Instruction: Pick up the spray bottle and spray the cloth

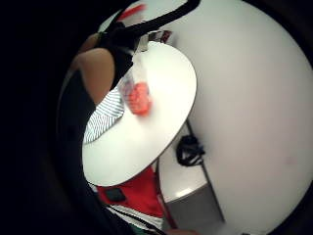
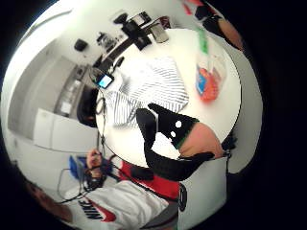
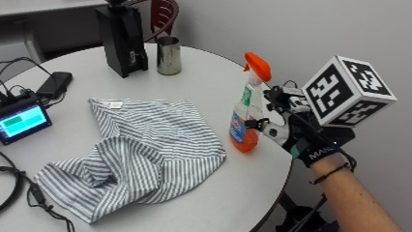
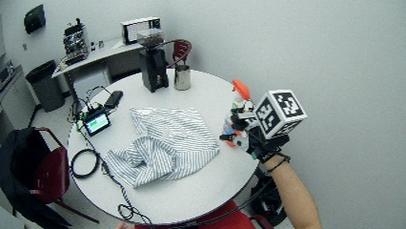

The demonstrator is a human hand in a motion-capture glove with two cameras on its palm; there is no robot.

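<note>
Starting at the left edge of the round white table (image 3: 193, 72), a small screen device (image 3: 22, 122) with a lit green display lay among black cables. Far of it, a tall black appliance (image 3: 122, 39) stood upright, with a metal cup (image 3: 169, 55) just beside it on its right. Across the middle of the table a grey-and-white striped cloth (image 3: 138, 152) lay crumpled, flatter at its far right part and bunched toward the near left. Right of the cloth, near the table's right edge, the spray bottle (image 3: 248, 113) stood upright on the surface, its orange trigger head at top and orange liquid filling the lower portion. The bottle sat apart from the cloth. The gloved right hand (image 3: 293, 130) was at the bottle's right side, just beside it, at mid height. The fingers appeared loosely extended toward the bottle; no closed grasp on it could be confirmed, and contact could not be determined.
</note>
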